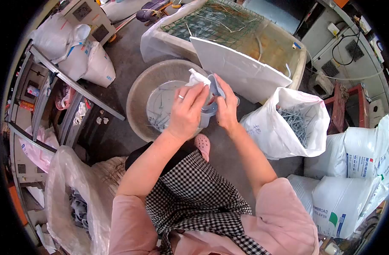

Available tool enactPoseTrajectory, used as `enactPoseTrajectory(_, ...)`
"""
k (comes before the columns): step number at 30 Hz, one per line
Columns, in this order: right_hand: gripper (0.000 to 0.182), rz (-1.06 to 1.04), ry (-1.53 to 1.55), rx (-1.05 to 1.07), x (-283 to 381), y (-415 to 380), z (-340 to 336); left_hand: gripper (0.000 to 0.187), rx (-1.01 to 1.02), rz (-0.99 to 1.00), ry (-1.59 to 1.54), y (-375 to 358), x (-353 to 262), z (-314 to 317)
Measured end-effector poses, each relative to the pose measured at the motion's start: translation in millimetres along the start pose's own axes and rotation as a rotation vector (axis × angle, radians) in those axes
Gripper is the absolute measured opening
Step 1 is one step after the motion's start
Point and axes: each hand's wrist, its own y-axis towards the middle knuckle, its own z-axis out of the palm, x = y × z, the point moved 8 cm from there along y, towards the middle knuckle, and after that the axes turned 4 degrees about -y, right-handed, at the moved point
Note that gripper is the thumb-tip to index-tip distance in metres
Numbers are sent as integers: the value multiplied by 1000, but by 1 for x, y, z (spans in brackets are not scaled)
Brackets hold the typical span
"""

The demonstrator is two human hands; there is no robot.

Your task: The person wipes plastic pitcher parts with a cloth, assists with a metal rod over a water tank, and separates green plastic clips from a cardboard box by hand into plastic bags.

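Observation:
My left hand [188, 106], with a ring on one finger, is closed on a crumpled white cloth or tissue [198, 78]. Beside it, my right hand [226, 104] grips a grey plastic cup-shaped piece [209, 113]; a flat, rounded grey part of it rises between the hands. The cloth is up against this piece, though my fingers hide where they touch. Under and just beyond both hands stands a large round basin [137, 91], with thin grey plastic sticks [158, 121] lying in its bottom.
Behind the basin is a water tub [302, 68] with green netting [211, 25] and a white board [241, 63] leaning on it. At right, a white sack [262, 127] holds grey sticks, near stacked filled bags [343, 199]. A clear plastic bag [60, 204] stands left, near a metal rack [79, 87].

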Motion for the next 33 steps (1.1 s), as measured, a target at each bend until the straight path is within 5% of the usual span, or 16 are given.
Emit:
enactPoseTrajectory(11,52,-24,-177,-34,4,-13,3,38,81,1,34,-28,-3,-13)
enactPoseTrajectory(17,52,-22,-108,-75,10,-5,-4,31,-58,-390,-225,-28,26,-37)
enactPoseTrajectory(19,51,-29,-145,-51,21,-3,-2,28,-164,-317,-197,-18,25,-41)
enactPoseTrajectory(23,52,-84,-177,-48,30,-4,1,35,-47,-45,-32,-10,1,-24)
enactPoseTrajectory(33,50,-90,-190,-49,30,-9,2,41,-8,50,67,-12,-8,-23)
